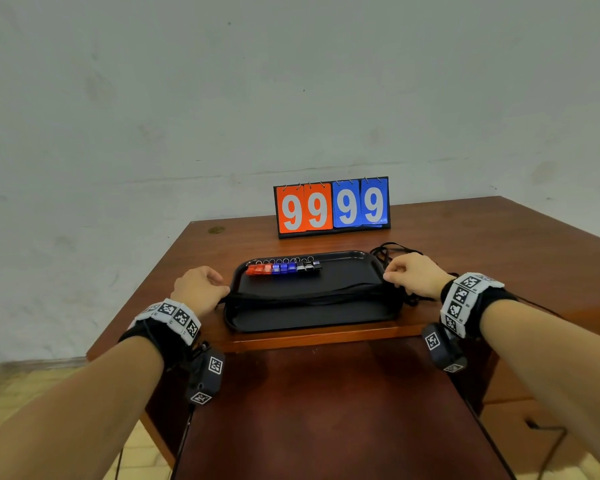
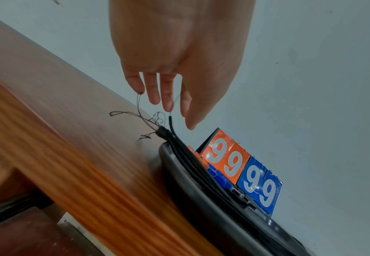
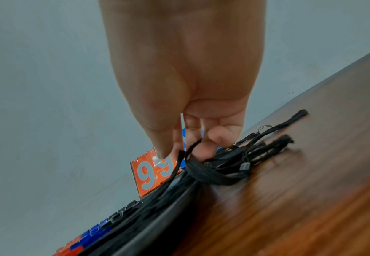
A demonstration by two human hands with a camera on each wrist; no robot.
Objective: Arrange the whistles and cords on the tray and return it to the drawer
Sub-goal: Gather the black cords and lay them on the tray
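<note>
Head view puts the black tray [image 1: 312,317] at frame centre on the wooden table [image 1: 482,237], with the whistles [image 1: 284,268] lined in a red, blue and black row along its upper edge and the cords [image 1: 309,295] stretched as one bundle across its middle. Your left hand [image 1: 200,287] sits at the tray's left end, your right hand [image 1: 414,275] at its right end. To finish this step well, I judge you should draw the bundle straight, then tuck both overhanging ends inside the rim so nothing snags in the drawer.

From the left wrist camera, your left hand [image 2: 179,57] hangs with its fingers loosely extended, thin loop threads caught at the fingertips [image 2: 168,104]; a firm hold is not evident. On the right wrist camera, your right hand [image 3: 186,86] has its fingers curled round a loop of the cords [image 3: 210,173], and more cord ends trail over the table at right, which the head view barely shows. A scoreboard [image 1: 333,206] reading 9999 stands behind the tray
</note>
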